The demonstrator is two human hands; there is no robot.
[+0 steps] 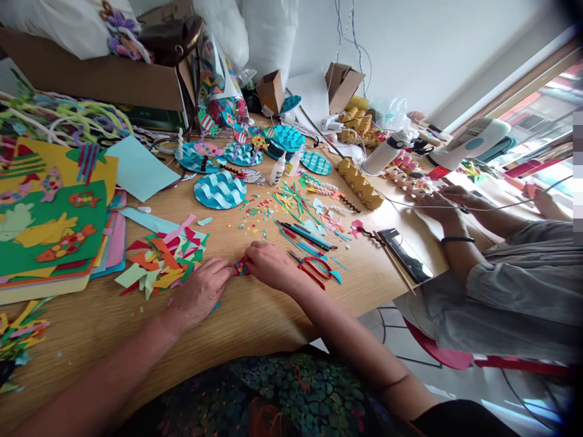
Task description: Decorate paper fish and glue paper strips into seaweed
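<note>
A small red paper piece with coloured dots [241,267] lies between my hands near the table's front edge. My left hand [204,290] pinches its left end with the fingers together. At its right end, my right hand [268,264] has its fingers curled over the piece and partly hides it. Red-handled scissors [319,267] rest just right of my right hand. Beyond my hands are tiny coloured paper bits [255,215]. Coloured paper scraps [168,261] are heaped behind my left hand.
Green card with paper fish [91,227] is stacked at the left. Blue wavy discs [220,189], glue bottles [277,170], pencils [307,235] and an egg-carton strip [359,185] stand or lie farther back. A black phone [405,255] is at the right, near another person's hands [439,209].
</note>
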